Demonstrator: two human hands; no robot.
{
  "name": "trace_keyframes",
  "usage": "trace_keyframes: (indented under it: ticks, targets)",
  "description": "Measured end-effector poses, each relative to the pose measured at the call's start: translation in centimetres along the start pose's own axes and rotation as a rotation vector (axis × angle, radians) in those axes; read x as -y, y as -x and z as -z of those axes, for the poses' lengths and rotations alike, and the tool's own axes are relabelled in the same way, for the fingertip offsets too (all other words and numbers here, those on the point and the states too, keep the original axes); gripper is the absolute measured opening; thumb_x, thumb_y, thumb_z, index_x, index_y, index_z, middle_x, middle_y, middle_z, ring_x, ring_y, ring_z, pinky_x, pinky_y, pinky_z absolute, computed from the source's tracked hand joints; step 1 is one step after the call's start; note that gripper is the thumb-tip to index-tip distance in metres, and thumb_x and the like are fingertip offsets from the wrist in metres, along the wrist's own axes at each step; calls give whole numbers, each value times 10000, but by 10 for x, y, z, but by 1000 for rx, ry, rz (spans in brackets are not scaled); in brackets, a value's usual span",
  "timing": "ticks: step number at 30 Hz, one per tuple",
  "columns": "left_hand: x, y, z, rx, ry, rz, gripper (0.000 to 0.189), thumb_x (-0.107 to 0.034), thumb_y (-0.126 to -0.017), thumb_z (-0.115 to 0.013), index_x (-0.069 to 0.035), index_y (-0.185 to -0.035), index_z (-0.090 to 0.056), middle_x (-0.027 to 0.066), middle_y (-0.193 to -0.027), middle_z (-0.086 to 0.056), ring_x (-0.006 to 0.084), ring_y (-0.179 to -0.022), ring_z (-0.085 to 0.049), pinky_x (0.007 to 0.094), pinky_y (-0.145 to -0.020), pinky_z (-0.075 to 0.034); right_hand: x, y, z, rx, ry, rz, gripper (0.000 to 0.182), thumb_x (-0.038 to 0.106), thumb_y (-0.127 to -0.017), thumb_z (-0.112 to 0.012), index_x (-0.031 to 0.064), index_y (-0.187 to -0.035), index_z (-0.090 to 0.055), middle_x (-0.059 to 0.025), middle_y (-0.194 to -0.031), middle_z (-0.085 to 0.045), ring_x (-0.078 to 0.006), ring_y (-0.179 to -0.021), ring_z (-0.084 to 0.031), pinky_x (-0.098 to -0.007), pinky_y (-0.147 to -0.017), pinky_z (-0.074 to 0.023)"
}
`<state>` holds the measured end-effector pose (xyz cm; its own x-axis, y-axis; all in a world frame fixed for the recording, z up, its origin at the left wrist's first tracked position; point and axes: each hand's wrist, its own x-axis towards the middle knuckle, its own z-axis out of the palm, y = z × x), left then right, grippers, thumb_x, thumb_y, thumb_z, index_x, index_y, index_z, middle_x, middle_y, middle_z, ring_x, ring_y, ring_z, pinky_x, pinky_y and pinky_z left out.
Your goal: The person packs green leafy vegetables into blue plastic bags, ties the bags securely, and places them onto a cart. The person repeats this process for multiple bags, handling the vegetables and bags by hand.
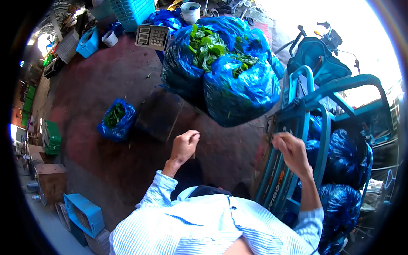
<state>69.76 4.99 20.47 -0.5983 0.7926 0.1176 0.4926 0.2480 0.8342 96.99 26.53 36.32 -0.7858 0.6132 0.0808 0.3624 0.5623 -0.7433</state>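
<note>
My left hand (185, 145) is raised over the dark red floor, its fingers curled in; whether it pinches something small cannot be told. My right hand (287, 148), likewise curled, is raised beside the teal metal side of a cargo vehicle (280, 178); whether it touches the side is unclear. In front of me stand large blue plastic bags of green leafy vegetables, one (242, 92) nearest and another (181, 63) with its leaves (207, 46) showing at the open top. A small blue bag of leaves (117, 119) sits on the floor to the left.
A digital scale's keypad panel (153, 36) stands left of the big bags, with a white bucket (190, 12) behind. Blue stacked crates (129, 12) are at the top left, a blue crate (84, 215) lower left. More filled blue bags (347, 156) lie within the vehicle's teal rails (323, 134).
</note>
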Motion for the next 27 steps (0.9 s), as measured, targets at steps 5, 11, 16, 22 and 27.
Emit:
trace_keyframes:
  ticks: [5, 11, 16, 22, 27]
  targets:
    - [-6, -98, 21, -14, 144, -9, 219, -177, -919, -626, 6, -1014, -701, 173, -1022, -697, 295, -878, -696, 343, -727, -561, -87, -217, -43, -82, 193, -15, 193, 173, -935, -578, 20, -985, -684, -198, -912, -680, -342, -847, -680, -396, -735, -519]
    - [-25, -239, -28, -26, 79, -274, 243, -161, -891, -631, 19, -1039, -700, 203, -1143, -663, 348, -1102, -612, 394, -977, -471, -153, -360, -50, -168, 488, -141, 258, 247, -883, -608, 75, -1064, -673, -162, -1016, -691, -362, -987, -638, -438, -872, -498]
    - [-30, -330, -92, 94, -130, -244, 362, -231, -911, -605, 73, -1105, -627, 238, -1122, -640, 392, -1103, -570, 451, -960, -458, -200, -435, -34, -114, 730, -303, 405, 297, -862, -650, 123, -1223, -597, -130, -1251, -601, -341, -1178, -538, -466, -964, -445]
    - [-27, -375, -138, 262, -427, 36, 433, -278, -844, -678, 30, -1139, -605, 207, -1009, -648, 390, -956, -582, 481, -832, -473, -264, -510, -8, 314, 717, -568, 421, 325, -846, -648, 41, -1154, -605, -212, -1177, -637, -357, -1129, -603, -468, -949, -461]
    - [-25, -387, -142, 87, -237, 102, 135, -138, -786, -677, -44, -882, -671, 172, -935, -623, 350, -912, -584, 441, -806, -470, -301, -530, 10, 161, 85, -508, 269, 220, -876, -530, -13, -964, -630, -191, -1003, -690, -288, -983, -673, -431, -846, -525]
